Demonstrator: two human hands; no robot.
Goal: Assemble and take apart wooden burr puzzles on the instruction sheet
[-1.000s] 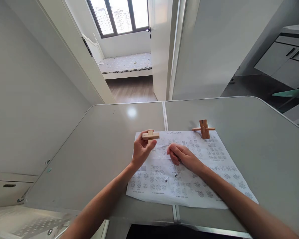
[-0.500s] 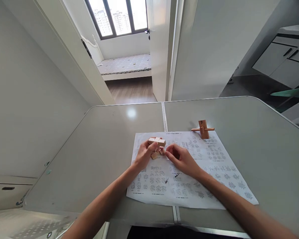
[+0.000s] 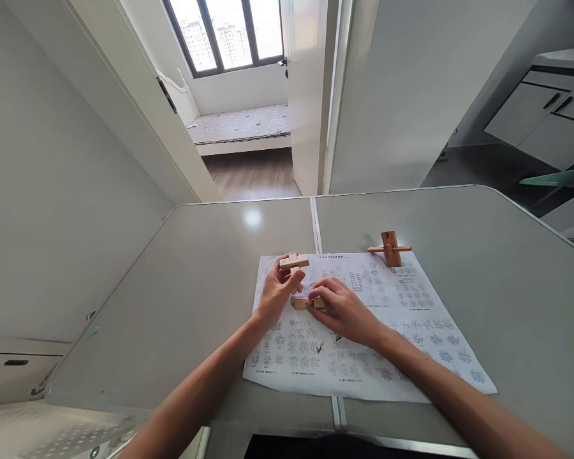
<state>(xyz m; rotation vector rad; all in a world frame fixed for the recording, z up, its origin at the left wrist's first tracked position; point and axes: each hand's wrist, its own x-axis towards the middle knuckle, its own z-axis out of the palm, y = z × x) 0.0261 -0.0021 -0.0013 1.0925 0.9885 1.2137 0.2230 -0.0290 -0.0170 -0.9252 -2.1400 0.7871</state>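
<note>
In the head view, I take the printed sheet [image 3: 387, 293] as my landmark. Above its far left part, the left hand [image 3: 275, 290] has thumb and fingers clamped on the crossed blocks [image 3: 294, 262], perhaps from one side so that the crossing remains visible. Above the sheet's middle, the right hand [image 3: 349, 312] pinches the notched block [image 3: 303, 305] at one end, which seems to leave its notch uncovered. The brown cross piece [image 3: 391, 248] stands apart, at the sheet's far right corner.
</note>
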